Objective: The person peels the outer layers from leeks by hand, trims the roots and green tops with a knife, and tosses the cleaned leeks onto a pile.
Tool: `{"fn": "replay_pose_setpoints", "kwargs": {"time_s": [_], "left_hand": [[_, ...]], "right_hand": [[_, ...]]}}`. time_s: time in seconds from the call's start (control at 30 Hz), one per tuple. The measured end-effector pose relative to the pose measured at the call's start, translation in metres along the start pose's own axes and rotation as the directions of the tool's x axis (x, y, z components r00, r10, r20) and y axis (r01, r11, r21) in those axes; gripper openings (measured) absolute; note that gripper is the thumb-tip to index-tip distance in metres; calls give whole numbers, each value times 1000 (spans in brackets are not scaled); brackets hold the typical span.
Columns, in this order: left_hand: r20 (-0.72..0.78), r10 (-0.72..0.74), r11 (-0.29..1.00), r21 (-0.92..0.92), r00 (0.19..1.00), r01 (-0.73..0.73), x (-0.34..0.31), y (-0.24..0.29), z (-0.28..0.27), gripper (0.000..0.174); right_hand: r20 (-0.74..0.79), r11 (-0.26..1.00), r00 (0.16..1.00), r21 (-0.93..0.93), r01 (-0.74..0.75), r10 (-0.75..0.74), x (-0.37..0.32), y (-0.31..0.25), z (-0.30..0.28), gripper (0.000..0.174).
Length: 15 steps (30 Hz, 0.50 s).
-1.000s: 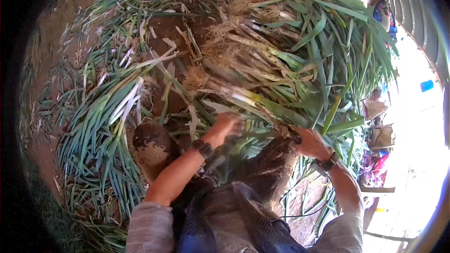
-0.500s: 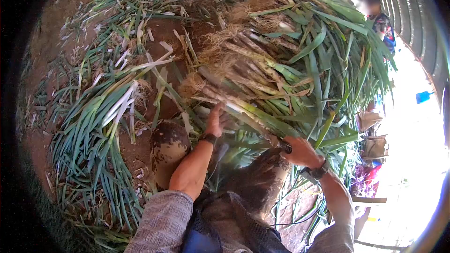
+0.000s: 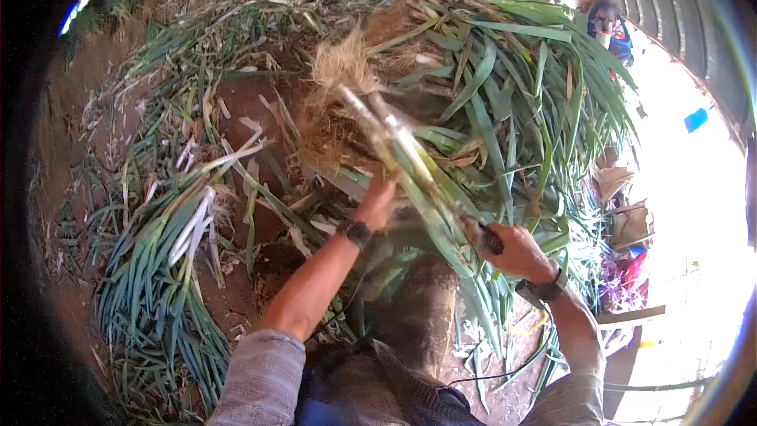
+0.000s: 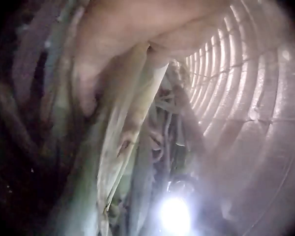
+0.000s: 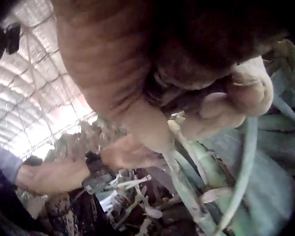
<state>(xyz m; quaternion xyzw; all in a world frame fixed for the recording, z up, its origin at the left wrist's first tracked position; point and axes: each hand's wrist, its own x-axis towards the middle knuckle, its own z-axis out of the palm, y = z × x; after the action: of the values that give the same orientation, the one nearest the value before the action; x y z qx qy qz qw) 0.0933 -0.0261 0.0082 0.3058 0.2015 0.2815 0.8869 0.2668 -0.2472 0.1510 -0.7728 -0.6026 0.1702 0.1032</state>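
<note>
Two leeks [image 3: 406, 146] with shaggy roots [image 3: 345, 63] slant up and left in the head view. My left hand [image 3: 380, 201] grips them from the left, partway along their pale stems; in the left wrist view its fingers [image 4: 88, 73] curl by the leaves. Lower on the leafy part, my right hand [image 3: 516, 254] is closed, a dark ribbed piece [image 3: 492, 240] at its thumb side. From the right wrist view, thumb and fingers pinch a withered leek leaf [image 5: 173, 147]. What else lies inside that fist is hidden.
A big heap of leeks [image 3: 544, 102] rises beyond my hands, roots toward the left. On the left lies a smaller leek bundle [image 3: 177, 248] amid scattered trimmings. At the far right stand a person [image 3: 603, 16], cardboard boxes [image 3: 631, 225] and a ribbed wall [image 3: 678, 31].
My left hand has risen from my lap to the stems and grips them. The root ends have swung upward, off the heap. The right hand stays on the leafy part.
</note>
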Motion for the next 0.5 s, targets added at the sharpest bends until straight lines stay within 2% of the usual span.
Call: {"fn": "replay_pose_setpoints", "kwargs": {"time_s": [0.07,0.1,0.17,0.23,0.27,0.33,0.4,0.47,0.5], "left_hand": [[-44,90,995,-36,995,-92,6,-22,-20,104],[-42,84,995,-42,996,-85,5,-26,-24,104],[-130,12,991,-133,991,-29,0,-36,-33,98],[-188,31,994,-98,982,-50,-4,-40,-32,97],[-238,45,996,-61,970,-62,-6,-41,-31,97],[-239,68,994,-70,969,-87,-8,-40,-27,101],[-231,85,991,-78,969,-106,-3,-34,-19,105],[-286,124,992,42,950,-116,-5,-20,-5,111],[-281,215,976,91,935,-197,-12,-11,10,95]], "right_hand": [[9,979,996,-187,83,-83,-5,-4,6,32],[35,982,997,-178,68,-62,-5,-5,6,32],[78,975,997,-217,37,-20,-1,1,11,32],[122,955,992,-292,44,-8,12,0,15,31],[118,954,993,-294,53,-19,23,3,19,31],[155,925,975,-322,199,-156,51,8,21,33],[121,926,980,-325,190,-159,81,3,13,39],[216,949,965,-243,202,-150,112,-3,0,51],[212,949,965,-241,203,-153,125,-4,-8,51]]}}
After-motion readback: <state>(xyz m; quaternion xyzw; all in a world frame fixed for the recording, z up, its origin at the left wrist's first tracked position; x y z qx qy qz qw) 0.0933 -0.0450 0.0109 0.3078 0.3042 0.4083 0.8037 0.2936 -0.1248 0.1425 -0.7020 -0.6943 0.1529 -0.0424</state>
